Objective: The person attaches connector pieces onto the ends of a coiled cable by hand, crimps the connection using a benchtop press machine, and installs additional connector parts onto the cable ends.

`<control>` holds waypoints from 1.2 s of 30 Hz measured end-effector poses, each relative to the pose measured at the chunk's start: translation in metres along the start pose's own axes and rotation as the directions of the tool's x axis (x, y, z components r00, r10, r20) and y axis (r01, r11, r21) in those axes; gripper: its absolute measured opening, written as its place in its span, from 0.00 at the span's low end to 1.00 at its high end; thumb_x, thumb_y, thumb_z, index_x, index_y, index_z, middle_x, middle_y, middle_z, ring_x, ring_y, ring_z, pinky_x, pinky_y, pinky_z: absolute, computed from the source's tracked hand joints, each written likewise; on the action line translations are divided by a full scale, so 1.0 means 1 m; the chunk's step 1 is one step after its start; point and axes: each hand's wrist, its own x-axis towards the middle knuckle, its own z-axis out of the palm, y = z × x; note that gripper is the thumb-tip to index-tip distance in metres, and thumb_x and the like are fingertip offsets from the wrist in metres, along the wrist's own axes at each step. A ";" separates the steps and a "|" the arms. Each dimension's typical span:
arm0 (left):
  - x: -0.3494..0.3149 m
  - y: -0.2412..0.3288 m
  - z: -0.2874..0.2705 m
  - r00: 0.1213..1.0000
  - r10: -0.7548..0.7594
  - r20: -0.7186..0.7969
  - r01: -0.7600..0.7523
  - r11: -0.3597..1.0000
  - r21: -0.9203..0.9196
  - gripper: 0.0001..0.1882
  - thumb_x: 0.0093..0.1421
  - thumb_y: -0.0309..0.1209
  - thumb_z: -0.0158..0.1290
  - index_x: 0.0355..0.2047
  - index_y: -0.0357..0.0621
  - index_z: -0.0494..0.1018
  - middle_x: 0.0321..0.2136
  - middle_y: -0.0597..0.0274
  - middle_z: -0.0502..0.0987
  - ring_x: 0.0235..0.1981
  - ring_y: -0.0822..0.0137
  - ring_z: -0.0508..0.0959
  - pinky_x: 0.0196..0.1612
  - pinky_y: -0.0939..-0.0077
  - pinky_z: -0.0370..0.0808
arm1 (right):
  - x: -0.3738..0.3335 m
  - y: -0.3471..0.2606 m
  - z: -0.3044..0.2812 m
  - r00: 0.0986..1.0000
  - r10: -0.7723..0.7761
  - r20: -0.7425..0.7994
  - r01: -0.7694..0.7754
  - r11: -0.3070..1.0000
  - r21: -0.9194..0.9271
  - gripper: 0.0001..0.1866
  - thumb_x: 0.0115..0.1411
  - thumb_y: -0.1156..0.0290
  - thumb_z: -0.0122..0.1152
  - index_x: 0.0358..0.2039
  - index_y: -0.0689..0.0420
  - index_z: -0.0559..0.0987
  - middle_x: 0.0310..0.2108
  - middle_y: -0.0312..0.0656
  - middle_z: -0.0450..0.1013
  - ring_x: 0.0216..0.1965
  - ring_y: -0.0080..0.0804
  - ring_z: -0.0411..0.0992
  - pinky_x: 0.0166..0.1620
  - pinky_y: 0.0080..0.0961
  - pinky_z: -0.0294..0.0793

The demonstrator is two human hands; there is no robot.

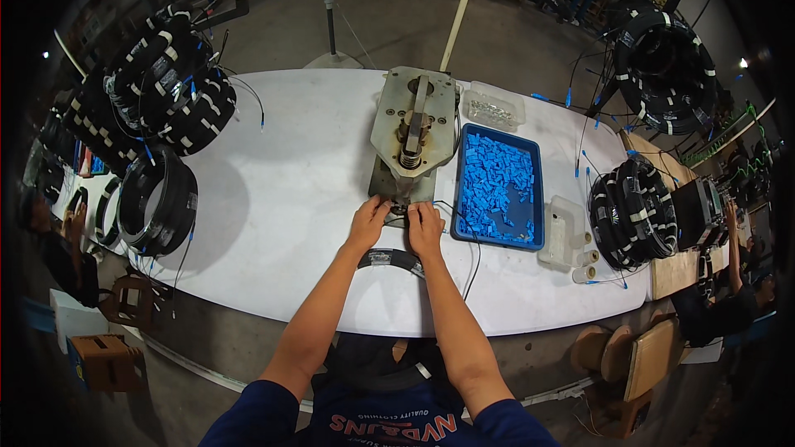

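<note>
In the middle of the frame, a small dark piece (399, 210) lies between the fingertips of the 2 hands, at the foot of a metal press (389, 136); its exact shape is too small to make out. A black cable coil (381, 257) rests on the white table (290, 174) just below the hands, passing behind the right forearm, and a thin black cable (478, 261) runs down to its right.

The coil carries a clear, pale-marked wrap, too small to read. At the bottom of the frame, the navy shirt (397, 418) bears white and orange-red lettering, upside down.

The left hand (370, 222) and right hand (426, 228) are nearly closed, fingers bent and thumbs drawn in at the dark piece; whether either grips it cannot be told. Right of centre, a blue tray (540, 190) holds many blue pieces (497, 174).
</note>
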 end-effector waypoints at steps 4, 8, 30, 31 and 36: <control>-0.001 -0.001 0.007 0.986 0.132 -0.103 -0.139 0.988 -0.066 0.12 0.66 0.34 0.50 0.35 0.35 0.71 0.26 0.62 0.73 0.27 0.74 0.70 0.31 0.78 0.68 | 0.000 0.001 0.001 1.000 -0.002 -0.003 0.002 1.000 0.005 0.12 0.65 0.61 0.50 0.34 0.54 0.77 0.36 0.37 0.72 0.40 0.40 0.67 0.43 0.39 0.58; -0.003 0.005 0.006 0.991 0.096 -0.093 -0.107 0.987 -0.117 0.11 0.66 0.33 0.50 0.35 0.35 0.72 0.26 0.65 0.73 0.27 0.76 0.69 0.31 0.79 0.67 | 0.000 0.002 0.001 1.000 -0.004 -0.009 0.004 1.000 0.006 0.11 0.65 0.62 0.50 0.34 0.54 0.77 0.36 0.38 0.72 0.40 0.40 0.67 0.43 0.38 0.58; -0.004 0.008 0.004 0.983 0.128 -0.131 -0.136 0.989 -0.051 0.10 0.64 0.32 0.53 0.33 0.36 0.74 0.21 0.68 0.68 0.25 0.76 0.66 0.29 0.78 0.65 | 0.001 0.004 0.001 1.000 -0.020 -0.004 0.020 1.000 -0.004 0.11 0.65 0.61 0.51 0.33 0.54 0.77 0.36 0.37 0.73 0.40 0.42 0.68 0.43 0.41 0.59; -0.003 0.006 0.003 0.982 0.131 -0.135 -0.139 0.989 -0.054 0.10 0.64 0.32 0.53 0.33 0.36 0.74 0.21 0.68 0.68 0.25 0.76 0.66 0.29 0.78 0.65 | 0.001 0.003 0.001 1.000 -0.025 -0.003 0.025 1.000 -0.006 0.11 0.65 0.61 0.51 0.33 0.54 0.77 0.36 0.37 0.73 0.40 0.42 0.68 0.43 0.41 0.59; -0.003 0.008 0.004 0.959 0.227 -0.170 -0.222 0.974 0.046 0.09 0.63 0.29 0.54 0.36 0.35 0.76 0.24 0.62 0.72 0.25 0.71 0.69 0.32 0.76 0.68 | 0.002 0.005 -0.001 0.999 -0.043 -0.003 0.043 0.999 0.024 0.11 0.65 0.61 0.51 0.34 0.54 0.78 0.36 0.38 0.73 0.40 0.42 0.68 0.43 0.40 0.60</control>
